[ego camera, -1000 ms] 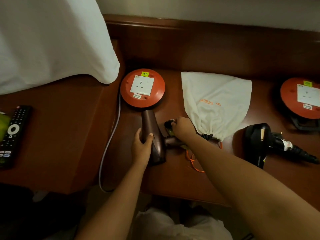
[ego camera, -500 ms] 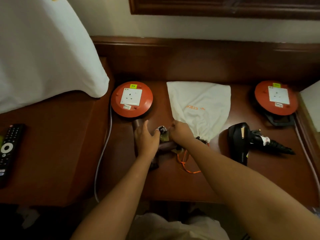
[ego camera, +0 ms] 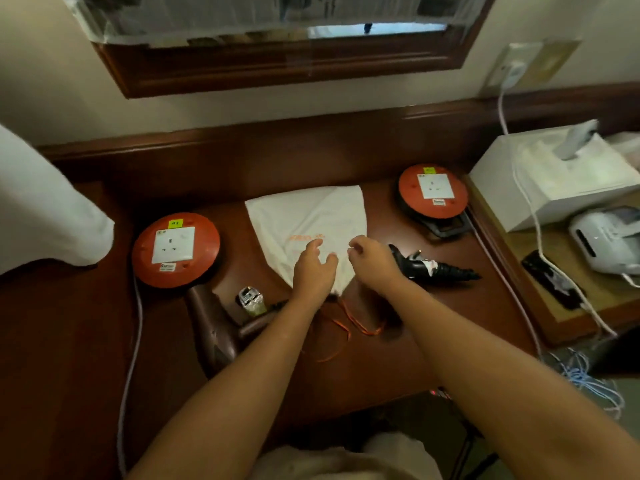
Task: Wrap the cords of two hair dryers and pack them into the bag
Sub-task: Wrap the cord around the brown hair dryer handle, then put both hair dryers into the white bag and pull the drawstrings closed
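Note:
A white drawstring bag (ego camera: 304, 216) lies flat at the middle of the wooden desk, its orange drawstring (ego camera: 360, 325) trailing toward me. My left hand (ego camera: 313, 270) hovers over the bag's narrow end with fingers relaxed, holding nothing. Just right of it, at the bag's edge, my right hand (ego camera: 372, 259) has loosely curled fingers and holds nothing that I can see. The brown hair dryer (ego camera: 214, 327) lies at the lower left of the bag, its plug (ego camera: 250, 299) beside it. The black hair dryer (ego camera: 433, 268) lies to the right, partly hidden behind my right hand.
Two orange cord reels with white sockets stand left (ego camera: 176, 249) and right (ego camera: 433, 192) of the bag. White bedding (ego camera: 45, 216) lies at the far left. On the right side table are a tissue box (ego camera: 554, 181), a white device (ego camera: 609, 237), a dark phone (ego camera: 550, 278) and a white cable.
Both hands have let go of the brown hair dryer and moved up and right to the bag. The view has tilted upward.

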Motion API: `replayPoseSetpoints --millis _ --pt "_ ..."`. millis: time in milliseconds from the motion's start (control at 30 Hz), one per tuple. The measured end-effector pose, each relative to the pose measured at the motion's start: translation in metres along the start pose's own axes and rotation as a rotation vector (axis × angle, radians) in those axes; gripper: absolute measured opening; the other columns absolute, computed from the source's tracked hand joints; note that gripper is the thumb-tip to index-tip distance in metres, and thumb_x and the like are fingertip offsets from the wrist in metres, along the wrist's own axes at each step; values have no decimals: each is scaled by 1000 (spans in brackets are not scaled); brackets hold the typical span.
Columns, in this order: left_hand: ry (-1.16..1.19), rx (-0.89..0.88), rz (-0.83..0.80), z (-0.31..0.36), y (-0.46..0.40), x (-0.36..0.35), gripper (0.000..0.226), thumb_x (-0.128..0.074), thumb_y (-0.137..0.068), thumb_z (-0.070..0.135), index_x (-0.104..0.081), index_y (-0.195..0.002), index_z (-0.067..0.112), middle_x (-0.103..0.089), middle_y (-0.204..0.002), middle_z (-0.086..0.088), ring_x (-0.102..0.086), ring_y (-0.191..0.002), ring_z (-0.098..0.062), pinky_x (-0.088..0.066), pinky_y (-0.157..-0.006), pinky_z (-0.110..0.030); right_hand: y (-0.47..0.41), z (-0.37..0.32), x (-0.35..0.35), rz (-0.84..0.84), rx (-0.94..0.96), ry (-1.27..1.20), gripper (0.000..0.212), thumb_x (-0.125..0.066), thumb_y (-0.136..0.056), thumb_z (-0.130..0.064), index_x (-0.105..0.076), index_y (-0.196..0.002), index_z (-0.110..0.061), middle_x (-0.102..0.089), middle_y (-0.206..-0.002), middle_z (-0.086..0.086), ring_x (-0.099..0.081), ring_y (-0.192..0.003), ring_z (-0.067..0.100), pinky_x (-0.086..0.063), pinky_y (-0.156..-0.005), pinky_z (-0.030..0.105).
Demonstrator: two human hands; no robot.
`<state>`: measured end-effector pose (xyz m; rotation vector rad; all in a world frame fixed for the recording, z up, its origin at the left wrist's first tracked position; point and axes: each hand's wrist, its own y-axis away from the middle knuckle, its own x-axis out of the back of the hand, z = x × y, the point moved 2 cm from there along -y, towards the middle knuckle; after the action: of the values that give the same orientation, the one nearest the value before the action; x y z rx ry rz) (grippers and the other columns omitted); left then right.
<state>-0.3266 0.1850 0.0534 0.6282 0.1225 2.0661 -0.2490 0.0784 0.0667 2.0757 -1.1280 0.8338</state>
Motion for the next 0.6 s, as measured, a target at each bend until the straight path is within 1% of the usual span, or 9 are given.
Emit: replayPoseSetpoints --millis 67,133,233,300,367,433,500,533,600 --pt "-16 41 -57 9 -2 -26 46 -54 -96 26 -46 -139 13 -52 -139 -11 -48 -127 -25 -37 -102 -30 -2 29 26 52 -36 -25 27 -50 -94 -15 -63 -116 -7 -67 -110 16 -61 -101 33 -47 -86 35" --pt "-52 79 -102 14 -4 -53 49 -53 -96 30 -43 -141 14 -51 -140 -12 -49 -127 -28 -38 -102 -32 -6 66 50 48 -109 -57 29 -48 -94 -14 -59 -121 -9 -64 -117 16 -59 -107 33 -49 -91 40" --pt "-100 133 -134 16 -8 -88 54 -54 -96 36 -40 -143 13 -50 -141 -13 -49 -127 -30 -38 -101 -32 -14 120 74 -11 -175 -49 44 -50 -94 -12 -46 -137 -6 -50 -139 15 -48 -128 31 -40 -106 41" --pt "-106 189 -132 14 -12 -111 57 -55 -95 40 -40 -143 13 -51 -139 -14 -49 -126 -30 -38 -99 -30 -24 156 85 -79 -191 -2 55 -54 -91 -10 -38 -142 -5 -41 -146 17 -41 -133 33 -36 -109 40" --pt "-96 233 -136 9 -15 -127 62 -56 -92 46 -39 -143 15 -52 -138 -12 -50 -126 -29 -38 -99 -31 -33 181 88 -171 -200 66 68 -59 -86 -11 -31 -147 -6 -34 -149 18 -37 -135 35 -35 -109 39" --pt "-80 259 -135 2 -16 -141 65 -57 -91 50 -38 -143 15 -51 -139 -9 -49 -126 -27 -39 -98 -32 -42 201 88 -245 -188 148 77 -64 -82 -14 -26 -149 -7 -34 -148 19 -38 -133 36 -37 -108 40" --pt "-67 271 -129 -5 -18 -152 63 -58 -90 49 -41 -139 13 -52 -135 -7 -51 -123 -25 -40 -90 -28 -48 215 83 -305 -171 196 80 -69 -79 -18 -27 -148 -9 -40 -143 19 -43 -127 36 -40 -104 43" --pt "-59 266 -132 -9 -19 -155 62 -59 -90 49 -43 -137 12 -54 -132 -5 -52 -120 -23 -39 -86 -26 -50 218 81 -331 -170 204 79 -70 -78 -20 -30 -145 -11 -45 -137 18 -47 -122 35 -43 -102 44" --pt "-23 244 -135 -15 -21 -164 60 -62 -88 50 -47 -132 12 -57 -128 -2 -55 -116 -19 -39 -83 -25 -55 225 75 -374 -166 220 72 -72 -76 -24 -37 -138 -13 -55 -126 14 -55 -111 33 -46 -97 45"
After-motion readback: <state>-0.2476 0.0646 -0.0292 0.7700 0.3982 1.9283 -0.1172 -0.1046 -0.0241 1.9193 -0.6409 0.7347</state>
